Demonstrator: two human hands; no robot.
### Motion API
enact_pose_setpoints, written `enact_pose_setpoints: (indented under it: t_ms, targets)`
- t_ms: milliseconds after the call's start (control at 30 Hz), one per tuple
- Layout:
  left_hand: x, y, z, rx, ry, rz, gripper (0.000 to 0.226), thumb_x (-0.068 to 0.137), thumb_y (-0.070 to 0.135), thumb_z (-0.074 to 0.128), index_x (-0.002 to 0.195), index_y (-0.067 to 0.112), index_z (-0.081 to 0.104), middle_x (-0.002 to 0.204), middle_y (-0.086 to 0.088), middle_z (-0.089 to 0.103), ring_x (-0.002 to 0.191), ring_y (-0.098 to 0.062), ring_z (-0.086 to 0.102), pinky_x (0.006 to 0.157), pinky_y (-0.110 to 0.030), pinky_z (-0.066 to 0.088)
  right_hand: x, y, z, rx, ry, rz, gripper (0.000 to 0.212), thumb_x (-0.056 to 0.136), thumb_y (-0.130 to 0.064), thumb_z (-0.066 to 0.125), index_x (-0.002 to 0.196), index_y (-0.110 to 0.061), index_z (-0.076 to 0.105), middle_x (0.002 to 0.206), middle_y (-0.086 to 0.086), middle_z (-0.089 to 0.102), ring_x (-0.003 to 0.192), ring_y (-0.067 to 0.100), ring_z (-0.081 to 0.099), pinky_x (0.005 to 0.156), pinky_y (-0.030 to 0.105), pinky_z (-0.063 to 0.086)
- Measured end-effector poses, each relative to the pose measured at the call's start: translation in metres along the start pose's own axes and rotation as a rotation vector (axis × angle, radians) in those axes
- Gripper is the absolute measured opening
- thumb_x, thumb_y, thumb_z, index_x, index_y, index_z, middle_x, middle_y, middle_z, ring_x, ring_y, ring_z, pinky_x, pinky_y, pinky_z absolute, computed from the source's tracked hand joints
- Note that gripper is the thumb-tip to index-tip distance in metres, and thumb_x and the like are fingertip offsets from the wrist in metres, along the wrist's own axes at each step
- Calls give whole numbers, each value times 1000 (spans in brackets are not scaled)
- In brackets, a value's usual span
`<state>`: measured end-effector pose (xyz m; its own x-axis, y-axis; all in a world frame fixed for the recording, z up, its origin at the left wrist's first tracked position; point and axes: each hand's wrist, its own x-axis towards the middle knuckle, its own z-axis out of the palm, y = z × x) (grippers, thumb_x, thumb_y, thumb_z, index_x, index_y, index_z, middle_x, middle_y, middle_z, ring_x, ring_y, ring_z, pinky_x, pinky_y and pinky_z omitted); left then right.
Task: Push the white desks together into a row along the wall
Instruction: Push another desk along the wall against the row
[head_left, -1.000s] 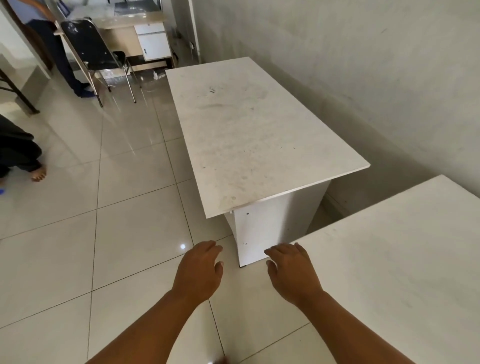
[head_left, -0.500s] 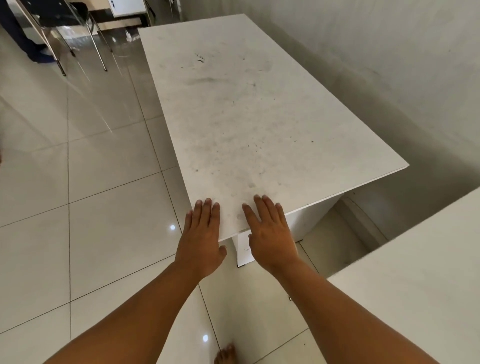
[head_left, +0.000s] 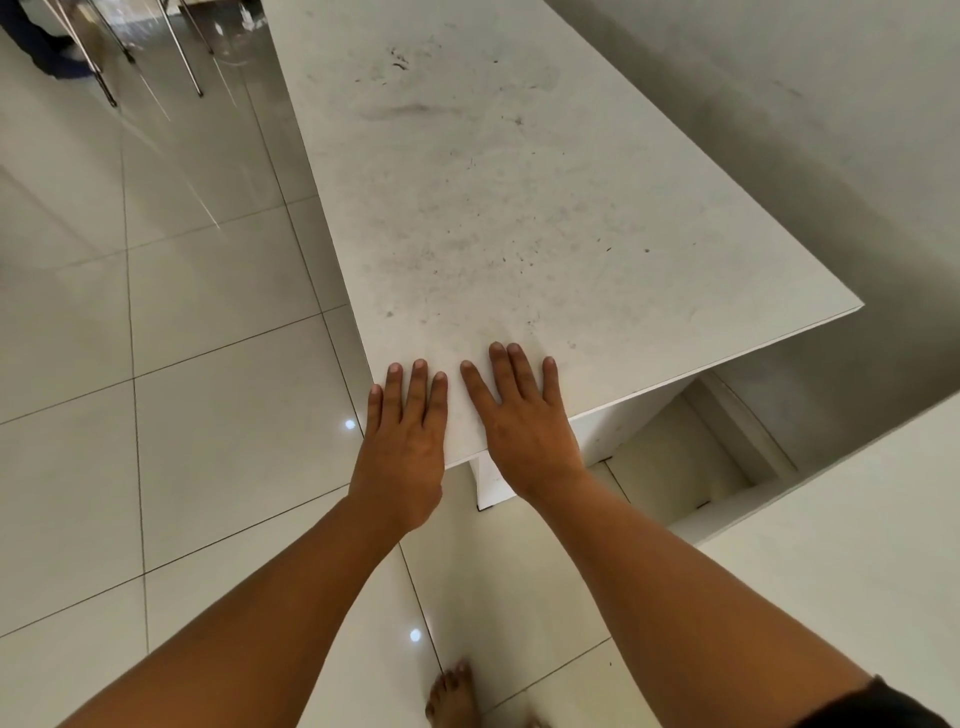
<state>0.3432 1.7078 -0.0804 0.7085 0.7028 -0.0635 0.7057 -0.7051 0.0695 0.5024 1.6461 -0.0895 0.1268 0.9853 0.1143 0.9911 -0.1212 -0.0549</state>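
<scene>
Worktop (head_left: 519, 208): white, speckled with dark grey scuffs and smudges. 2nd worktop (head_left: 857, 571): plain white. Floor (head_left: 156, 364): glossy pale grey-beige tiles, thin dark grout lines, bright light spots. Wall (head_left: 831, 104): off-white. Chair legs (head_left: 182, 52): chrome. Sleeve (head_left: 883, 706): black.

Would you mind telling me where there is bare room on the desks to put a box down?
The far desk shows a bare top from its dark smudges to the wall-side corner. Only its near floor-side corner is taken: the left hand and right hand lie flat there, side by side. The near desk at lower right also shows a bare top.
</scene>
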Motion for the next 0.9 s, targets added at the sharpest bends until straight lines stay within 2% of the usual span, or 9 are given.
enact_pose_setpoints:
  t_ms: [300, 467, 800, 900]
  targets:
    - [-11, 12, -1, -5, -35, -36, 113, 80, 12, 68, 144, 11, -25, 155, -14, -28, 137, -35, -33, 115, -51, -12, -15, -6, -5, 24, -6, 36, 71, 96, -17, 45, 154, -30, 6, 161, 18, 8, 148, 37, 1, 115, 63, 6]
    - [-35, 23, 3, -40, -4, -5, 114, 77, 10, 70, 147, 10, -19, 156, -14, -22, 139, -36, -29, 114, -50, -12, -41, -10, -6, 35, 8, 39, 71, 95, -21, 52, 153, -31, 12, 160, 18, 13, 148, 37, 5, 115, 63, 8]
    - [-84, 49, 8, -42, -20, -3, 117, 75, 12, 72, 146, 11, -21, 156, -14, -23, 139, -35, -30, 115, -52, -8, -93, -18, -7, 31, -54, 58, 89, 90, -33, 65, 153, -31, 3, 162, 17, 6, 148, 36, -3, 116, 63, 8]
    - [-92, 53, 9, -49, -11, -6, 120, 69, 11, 78, 149, 10, -11, 158, -16, -14, 142, -36, -23, 115, -53, -3, -102, -20, -9, 39, -68, 50, 89, 91, -33, 63, 153, -32, -2, 162, 16, 0, 147, 35, -8, 116, 62, 3]
